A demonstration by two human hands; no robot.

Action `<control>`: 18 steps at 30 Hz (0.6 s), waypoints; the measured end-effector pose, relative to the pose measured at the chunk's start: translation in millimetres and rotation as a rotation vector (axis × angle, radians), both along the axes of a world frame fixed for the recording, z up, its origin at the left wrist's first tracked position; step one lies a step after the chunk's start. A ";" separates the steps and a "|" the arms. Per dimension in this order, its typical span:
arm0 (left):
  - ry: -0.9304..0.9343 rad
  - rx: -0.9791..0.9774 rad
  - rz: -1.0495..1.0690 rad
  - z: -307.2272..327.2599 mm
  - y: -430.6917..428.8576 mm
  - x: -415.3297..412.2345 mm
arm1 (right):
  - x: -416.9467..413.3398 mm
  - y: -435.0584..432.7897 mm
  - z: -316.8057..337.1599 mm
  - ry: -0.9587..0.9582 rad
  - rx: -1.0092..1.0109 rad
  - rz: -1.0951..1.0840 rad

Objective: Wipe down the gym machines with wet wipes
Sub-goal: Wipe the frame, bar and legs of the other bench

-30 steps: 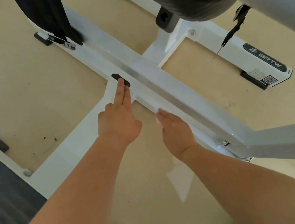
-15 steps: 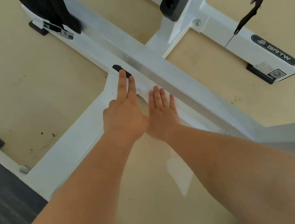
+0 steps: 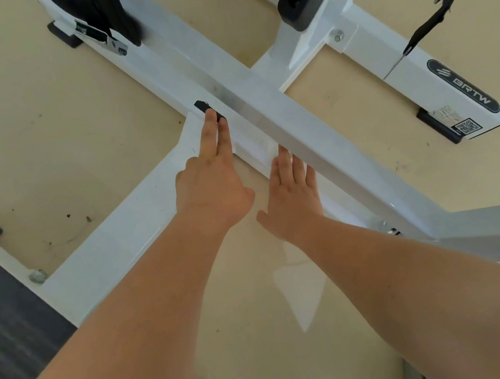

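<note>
**Here, both my hands lie flat on the low frame of a white gym machine, mid-wipe**

Looking down from head height, I see the gym machine (image 3: pixel 263 113) as white metal beams crossing just above a beige floor (image 3: pixel 40 122).

Progress, as far as I can judge: I am working on the base frame, near the joint where a side beam meets the long diagonal beam. No wet streaks or dirt marks show on the metal, so I cannot tell which stretches are already clean. The dark padded parts at the top edge and the far foot with the black brand label (image 3: pixel 462 85) look untouched by me at this moment, so I would guess much remains.

The wet wipe (image 3: pixel 264 150) appears as a pale folded patch on the lower ledge, just beyond my right fingertips and partly under them. It is white on white, so its outline is hard to make out.

My right hand (image 3: pixel 294 196) is open, palm down, fingers straight and together, pressing towards the wipe. My left hand (image 3: pixel 212 178) is also open and holds nothing. Its fingers lie straight along the side beam, their tips touching a small black rubber stop (image 3: pixel 202 106). Both forearms reach forward, nearly parallel.
</note>
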State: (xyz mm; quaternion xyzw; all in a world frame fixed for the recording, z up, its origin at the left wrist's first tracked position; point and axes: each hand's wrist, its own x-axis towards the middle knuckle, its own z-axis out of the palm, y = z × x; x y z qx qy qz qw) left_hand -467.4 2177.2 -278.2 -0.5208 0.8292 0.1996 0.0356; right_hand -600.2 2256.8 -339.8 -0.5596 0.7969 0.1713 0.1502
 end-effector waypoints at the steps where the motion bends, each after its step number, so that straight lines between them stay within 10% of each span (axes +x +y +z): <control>1: 0.000 -0.001 -0.001 -0.1 0.2 0.4 | -1.1 0.6 0.0 0.007 -0.001 0.024; 18: 0.002 -0.007 0.050 -5.4 1.7 -0.1 | -8.3 -28.3 -17.2 -0.074 -0.036 0.126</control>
